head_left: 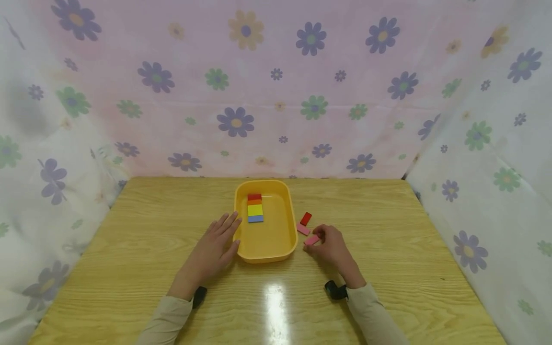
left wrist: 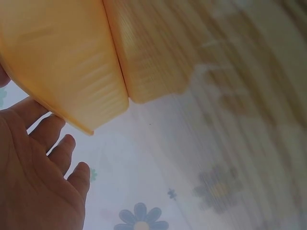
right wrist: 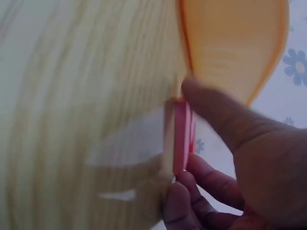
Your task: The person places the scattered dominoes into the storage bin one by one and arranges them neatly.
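Note:
A yellow plastic tray [head_left: 271,249] stands on the wooden table. My left hand [head_left: 211,251] rests at its left rim with fingers fairly straight; the left wrist view shows the fingertips against the rim of the tray [left wrist: 72,72]. To the right of the tray, my right hand [head_left: 332,247] pinches a pink block [head_left: 311,240] end to end between thumb and fingers, low over the tabletop. The right wrist view shows this pink block [right wrist: 181,136] standing on edge between them. Just beyond lie another pink block [head_left: 303,229] and a red block [head_left: 306,219].
Inside the tray, a red block [head_left: 254,197], an orange block [head_left: 254,202], yellow [head_left: 255,210] and a blue block [head_left: 255,219] form a column near the left wall. Flowered cloth [head_left: 267,96] encloses the table [head_left: 142,230] at the back and both sides.

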Available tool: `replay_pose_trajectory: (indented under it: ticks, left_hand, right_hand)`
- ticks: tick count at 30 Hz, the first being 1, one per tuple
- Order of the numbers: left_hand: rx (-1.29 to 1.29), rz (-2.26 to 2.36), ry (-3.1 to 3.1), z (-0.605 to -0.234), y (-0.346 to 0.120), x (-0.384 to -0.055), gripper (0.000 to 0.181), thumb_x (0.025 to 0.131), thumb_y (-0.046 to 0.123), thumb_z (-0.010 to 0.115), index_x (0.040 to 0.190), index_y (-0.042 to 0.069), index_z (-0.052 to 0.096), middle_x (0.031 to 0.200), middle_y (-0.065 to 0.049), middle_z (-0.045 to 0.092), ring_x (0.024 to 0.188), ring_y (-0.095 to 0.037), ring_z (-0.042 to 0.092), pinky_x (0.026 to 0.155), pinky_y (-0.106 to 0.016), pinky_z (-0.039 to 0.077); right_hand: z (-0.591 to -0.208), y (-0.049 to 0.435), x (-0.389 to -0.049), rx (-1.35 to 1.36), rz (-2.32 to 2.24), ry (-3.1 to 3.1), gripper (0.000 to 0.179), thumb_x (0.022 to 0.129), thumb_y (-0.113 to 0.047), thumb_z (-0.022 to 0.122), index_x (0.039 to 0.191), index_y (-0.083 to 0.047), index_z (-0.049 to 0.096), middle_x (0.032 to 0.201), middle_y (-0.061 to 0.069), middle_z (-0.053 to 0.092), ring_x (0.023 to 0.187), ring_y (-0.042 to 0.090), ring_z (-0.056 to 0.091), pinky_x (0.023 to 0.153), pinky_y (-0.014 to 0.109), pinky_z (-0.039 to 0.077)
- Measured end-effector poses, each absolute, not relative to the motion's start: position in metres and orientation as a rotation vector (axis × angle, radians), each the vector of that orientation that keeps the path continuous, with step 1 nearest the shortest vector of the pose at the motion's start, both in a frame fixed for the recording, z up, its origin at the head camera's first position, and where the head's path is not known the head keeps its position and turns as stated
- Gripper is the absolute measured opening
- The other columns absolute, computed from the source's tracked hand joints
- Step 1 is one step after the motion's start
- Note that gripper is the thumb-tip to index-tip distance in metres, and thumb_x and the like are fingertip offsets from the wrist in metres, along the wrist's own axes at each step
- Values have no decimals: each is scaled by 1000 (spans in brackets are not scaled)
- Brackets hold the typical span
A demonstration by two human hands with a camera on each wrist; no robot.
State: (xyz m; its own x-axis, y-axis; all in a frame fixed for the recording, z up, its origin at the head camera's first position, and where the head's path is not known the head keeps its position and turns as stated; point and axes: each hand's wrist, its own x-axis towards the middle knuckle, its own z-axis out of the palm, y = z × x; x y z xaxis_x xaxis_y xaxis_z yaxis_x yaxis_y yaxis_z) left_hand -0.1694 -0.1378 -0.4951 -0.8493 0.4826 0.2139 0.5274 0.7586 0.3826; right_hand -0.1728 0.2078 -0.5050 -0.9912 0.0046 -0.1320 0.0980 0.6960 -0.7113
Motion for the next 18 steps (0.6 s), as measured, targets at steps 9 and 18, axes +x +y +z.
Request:
replay_pose_trajectory:
  ticks: [9, 18]
  left_hand:
    - [-822, -690, -2843, -495, -137, -170, 60, 105, 29, 53, 158, 6, 37, 167, -9, 28, 155, -35, 23, 125, -58, 19]
    - [-829, -672, -2836, -498, -138, -172, 60, 105, 28, 54, 158, 7, 36, 167, -9, 29, 155, -35, 23, 124, -59, 20]
  right_hand:
    - [-504, 223, -178, -95, -1111, 2793, 23, 83, -9, 82, 104, -4, 73, 97, 8, 61, 85, 21, 53, 75, 32, 49]
    - [-510, 231, -180, -195, -1145, 2785, 12, 86, -11, 81, 93, -8, 73, 96, 6, 62, 84, 19, 53, 75, 31, 49]
